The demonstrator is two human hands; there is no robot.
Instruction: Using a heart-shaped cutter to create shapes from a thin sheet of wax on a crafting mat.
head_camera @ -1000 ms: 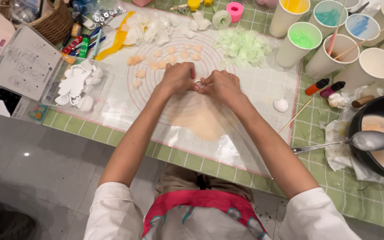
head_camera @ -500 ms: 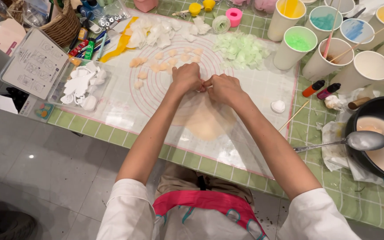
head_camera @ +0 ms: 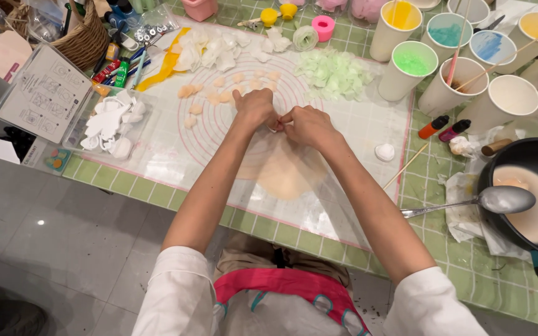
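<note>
My left hand (head_camera: 255,108) and my right hand (head_camera: 307,125) meet over a clear mat (head_camera: 175,155) printed with red circles. Their fingertips pinch a small pale piece (head_camera: 278,124) between them, mostly hidden by the fingers. Just below the hands a flat peach-coloured sheet (head_camera: 287,173) lies on the mat. Small peach petal shapes (head_camera: 219,92) are scattered above the left hand. White petals (head_camera: 213,50) and pale green petals (head_camera: 334,73) lie farther up the mat.
Paper cups of coloured liquid (head_camera: 413,67) stand at the upper right. A black pan (head_camera: 530,199) with beige liquid and a spoon (head_camera: 487,200) sits at the right. A tray of white shapes (head_camera: 110,124), a plastic box (head_camera: 38,93) and a basket (head_camera: 85,37) are at the left.
Both hands stay joined at the mat's middle, fingers working the small piece. The view has shifted slightly; nothing else has moved.
</note>
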